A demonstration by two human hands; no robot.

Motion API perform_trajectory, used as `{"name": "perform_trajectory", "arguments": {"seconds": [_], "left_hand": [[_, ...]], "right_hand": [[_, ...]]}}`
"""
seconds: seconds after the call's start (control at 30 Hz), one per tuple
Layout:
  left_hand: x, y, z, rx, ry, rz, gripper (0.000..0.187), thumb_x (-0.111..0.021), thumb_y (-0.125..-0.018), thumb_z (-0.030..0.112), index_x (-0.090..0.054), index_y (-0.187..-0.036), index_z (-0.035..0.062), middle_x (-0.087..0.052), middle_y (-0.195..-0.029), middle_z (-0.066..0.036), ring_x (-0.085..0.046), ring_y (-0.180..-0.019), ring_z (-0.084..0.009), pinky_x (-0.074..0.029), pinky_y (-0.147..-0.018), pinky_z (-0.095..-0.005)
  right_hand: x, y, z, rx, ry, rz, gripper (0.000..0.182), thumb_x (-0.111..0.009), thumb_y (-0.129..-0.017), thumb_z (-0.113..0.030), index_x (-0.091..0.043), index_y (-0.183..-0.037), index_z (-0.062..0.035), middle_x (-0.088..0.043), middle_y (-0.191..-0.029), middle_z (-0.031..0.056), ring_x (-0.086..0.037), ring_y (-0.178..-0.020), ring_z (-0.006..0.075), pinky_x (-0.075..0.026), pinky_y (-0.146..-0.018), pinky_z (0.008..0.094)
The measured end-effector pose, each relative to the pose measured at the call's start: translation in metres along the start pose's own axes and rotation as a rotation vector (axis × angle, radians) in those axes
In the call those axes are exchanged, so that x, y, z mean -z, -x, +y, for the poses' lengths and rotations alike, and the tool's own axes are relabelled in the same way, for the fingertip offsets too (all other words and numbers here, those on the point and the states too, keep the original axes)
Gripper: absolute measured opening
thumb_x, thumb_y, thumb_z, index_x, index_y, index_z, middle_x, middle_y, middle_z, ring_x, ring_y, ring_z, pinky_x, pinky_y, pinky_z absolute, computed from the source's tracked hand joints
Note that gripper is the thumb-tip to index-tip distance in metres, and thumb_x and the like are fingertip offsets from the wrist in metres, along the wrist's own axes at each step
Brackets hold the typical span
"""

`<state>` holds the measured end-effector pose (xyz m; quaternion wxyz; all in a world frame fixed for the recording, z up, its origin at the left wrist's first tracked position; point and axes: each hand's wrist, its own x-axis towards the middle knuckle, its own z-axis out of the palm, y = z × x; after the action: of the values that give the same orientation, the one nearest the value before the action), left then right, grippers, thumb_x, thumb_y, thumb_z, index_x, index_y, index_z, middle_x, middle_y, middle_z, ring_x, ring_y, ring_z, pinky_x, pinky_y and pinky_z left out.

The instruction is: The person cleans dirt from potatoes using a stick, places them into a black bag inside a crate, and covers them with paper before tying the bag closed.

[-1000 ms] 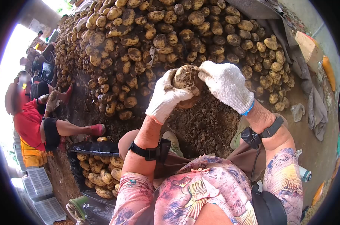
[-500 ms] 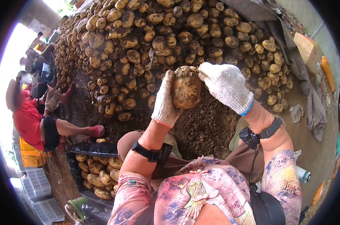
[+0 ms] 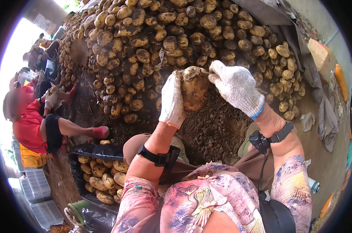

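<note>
A large, soil-caked potato (image 3: 195, 89) is held up in front of me over the bare dirt. My left hand (image 3: 172, 99), in a white knitted glove, is closed around its left side. At its upper right edge, my right hand (image 3: 238, 85), gloved the same way, has its fingers pinched together. What lies between those fingertips is too small to make out. Behind both hands rises a big heap of dirty potatoes (image 3: 141, 56).
A crate lined with black plastic (image 3: 98, 151) holds potatoes at my lower left. Beyond it sits a person in red (image 3: 30, 120), near stacked light crates (image 3: 39, 186). Grey cloth (image 3: 327, 120) and a cardboard box (image 3: 319, 56) lie on the right.
The potato has turned slightly in my left hand, and less loose soil shows on its face. My right hand has shifted slightly right. The view has tilted a little.
</note>
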<state>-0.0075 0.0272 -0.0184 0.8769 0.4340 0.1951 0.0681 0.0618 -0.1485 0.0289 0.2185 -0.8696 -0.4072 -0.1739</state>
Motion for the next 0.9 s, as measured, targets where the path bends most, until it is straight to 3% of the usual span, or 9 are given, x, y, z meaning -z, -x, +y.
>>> {"name": "perform_trajectory", "arguments": {"seconds": [0.13,0.23,0.3,0.47,0.5,0.6,0.77,0.83,0.9], "left_hand": [[0.004,-0.005,-0.008,-0.202,-0.154,0.063,0.031,-0.049,-0.105,0.027,-0.062,-0.119,0.0031,-0.064,-0.112,-0.006,-0.058,-0.098,-0.0125,-0.047,-0.088,-0.0301],[0.008,-0.007,-0.012,-0.237,-0.208,0.09,0.03,-0.05,-0.104,0.026,-0.062,-0.118,0.0022,-0.065,-0.111,-0.006,-0.058,-0.097,-0.0127,-0.047,-0.087,-0.0293],[0.007,-0.005,-0.014,-0.296,-0.259,0.049,0.03,-0.051,-0.104,0.025,-0.063,-0.118,0.0015,-0.066,-0.11,-0.006,-0.058,-0.097,-0.0129,-0.047,-0.088,-0.0287],[0.013,-0.013,-0.003,0.032,0.014,0.12,0.033,-0.054,-0.102,0.03,-0.062,-0.122,0.005,-0.065,-0.115,-0.005,-0.062,-0.101,-0.0144,-0.052,-0.088,-0.0318],[0.004,-0.002,0.009,0.064,0.092,0.097,0.033,-0.053,-0.102,0.03,-0.061,-0.123,0.0055,-0.064,-0.118,-0.006,-0.062,-0.103,-0.0148,-0.053,-0.087,-0.0326],[0.003,0.0,0.014,0.052,0.102,0.026,0.033,-0.053,-0.103,0.03,-0.06,-0.122,0.0042,-0.063,-0.118,-0.007,-0.063,-0.102,-0.0152,-0.053,-0.087,-0.0328],[0.015,-0.015,-0.008,-0.301,-0.342,0.001,0.03,-0.052,-0.102,0.026,-0.063,-0.114,0.0007,-0.066,-0.109,-0.008,-0.062,-0.096,-0.0145,-0.051,-0.085,-0.0315],[0.002,-0.003,-0.002,-0.22,-0.334,0.037,0.029,-0.051,-0.102,0.024,-0.065,-0.109,-0.0001,-0.067,-0.101,-0.008,-0.06,-0.095,-0.0136,-0.05,-0.083,-0.0305],[0.013,-0.015,-0.019,-0.411,-0.379,0.021,0.03,-0.053,-0.101,0.026,-0.065,-0.11,0.0,-0.066,-0.098,-0.007,-0.057,-0.092,-0.012,-0.049,-0.082,-0.0303]], "right_hand": [[-0.003,0.004,-0.008,0.071,0.016,0.051,0.012,-0.063,-0.089,-0.017,-0.062,-0.097,-0.008,-0.064,-0.065,0.0119,-0.067,-0.061,0.0309,-0.051,-0.052,0.0391],[-0.002,0.003,-0.026,0.051,0.067,-0.057,0.013,-0.065,-0.089,-0.018,-0.061,-0.099,-0.0106,-0.066,-0.071,0.01,-0.067,-0.062,0.0289,-0.052,-0.054,0.0387],[-0.001,0.006,-0.039,0.174,0.087,-0.145,0.009,-0.065,-0.087,-0.016,-0.062,-0.095,-0.0112,-0.065,-0.07,0.0079,-0.067,-0.059,0.0265,-0.052,-0.053,0.0376],[-0.003,-0.002,-0.016,0.131,-0.222,-0.065,0.013,-0.066,-0.087,-0.02,-0.061,-0.091,-0.0087,-0.064,-0.069,0.012,-0.067,-0.064,0.0333,-0.052,-0.054,0.0417],[-0.004,-0.002,-0.013,-0.13,-0.251,-0.082,0.015,-0.065,-0.09,-0.022,-0.061,-0.091,-0.008,-0.065,-0.072,0.0146,-0.066,-0.067,0.0362,-0.051,-0.056,0.0441],[-0.008,-0.008,-0.005,-0.121,-0.201,0.057,0.013,-0.064,-0.091,-0.021,-0.061,-0.093,-0.0081,-0.064,-0.07,0.0162,-0.066,-0.067,0.0368,-0.05,-0.057,0.0455],[-0.005,-0.007,-0.011,0.084,0.035,0.06,0.009,-0.064,-0.088,-0.014,-0.062,-0.094,-0.0077,-0.062,-0.065,0.0139,-0.064,-0.061,0.0328,-0.049,-0.054,0.0421],[-0.003,-0.006,-0.028,0.17,-0.004,0.01,0.012,-0.061,-0.08,-0.007,-0.062,-0.092,-0.0061,-0.062,-0.069,0.0125,-0.064,-0.061,0.0316,-0.05,-0.056,0.0409],[-0.003,-0.004,-0.037,0.216,0.022,-0.091,0.01,-0.063,-0.081,-0.008,-0.063,-0.091,-0.0074,-0.061,-0.065,0.0121,-0.064,-0.058,0.0314,-0.05,-0.053,0.0416]]}}
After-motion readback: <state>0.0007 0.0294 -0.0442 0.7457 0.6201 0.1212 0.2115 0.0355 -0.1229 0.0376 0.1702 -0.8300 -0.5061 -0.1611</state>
